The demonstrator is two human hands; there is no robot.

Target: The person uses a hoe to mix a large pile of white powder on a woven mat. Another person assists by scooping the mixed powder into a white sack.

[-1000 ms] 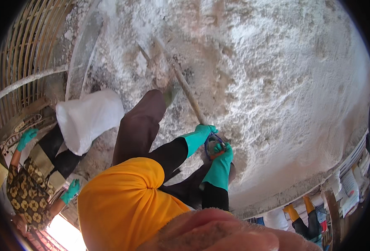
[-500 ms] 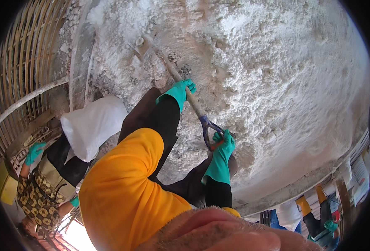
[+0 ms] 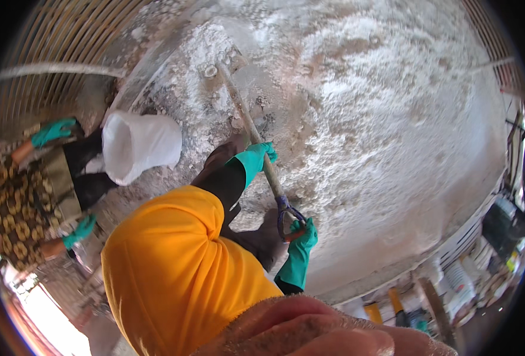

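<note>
A long-handled shovel (image 3: 247, 121) slants away from me across white, lumpy, powdery material (image 3: 381, 124). Gloved in green, my left hand (image 3: 253, 160) is closed around the lower half of its wooden shaft. My right hand (image 3: 298, 246), in a matching glove, grips the blue D-shaped handle at the near end. The shovel's far end reaches loose white lumps (image 3: 206, 44), and I cannot make out the blade's outline there. To the left of my left arm, a white sack (image 3: 155, 142) stands with its mouth open toward the co-worker.
At the left, a co-worker in a patterned top (image 3: 22, 204) and green gloves is beside the sack. A slatted wall (image 3: 66, 44) rises behind. A low ledge (image 3: 369, 285) borders the white material at the lower right, with another person's yellow-clad limbs (image 3: 396, 301) beyond it.
The view has turned. The shovel and both my hands sit differently in it, with the grips unchanged. The sack's open mouth now shows, and the co-worker's hands have moved apart around it.
</note>
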